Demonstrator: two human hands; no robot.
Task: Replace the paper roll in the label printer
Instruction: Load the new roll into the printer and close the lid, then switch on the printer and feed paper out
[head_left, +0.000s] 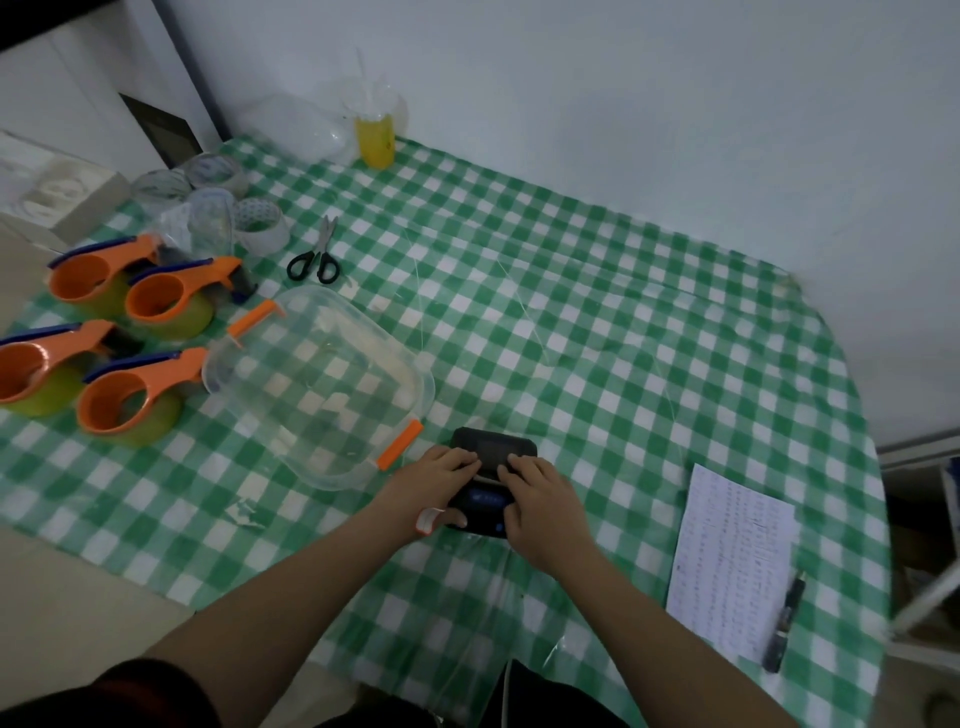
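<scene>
Fingers (470, 460): I see both hands pressing on the label printer (491, 478), gripping its lid.
Lid: seemingly half open.
Left: roll swap, I judge.

Much of the label printer (492, 452) is covered by the left hand (435, 480) and the right hand (540, 499), so its middle and any paper roll cannot be made out. The leftmost orange tape dispenser (31, 369) is cut off by the left edge. The print on the paper sheet (730, 561) is too small to be read. The near part of the surface (649, 322) is hidden behind the forearms.
</scene>
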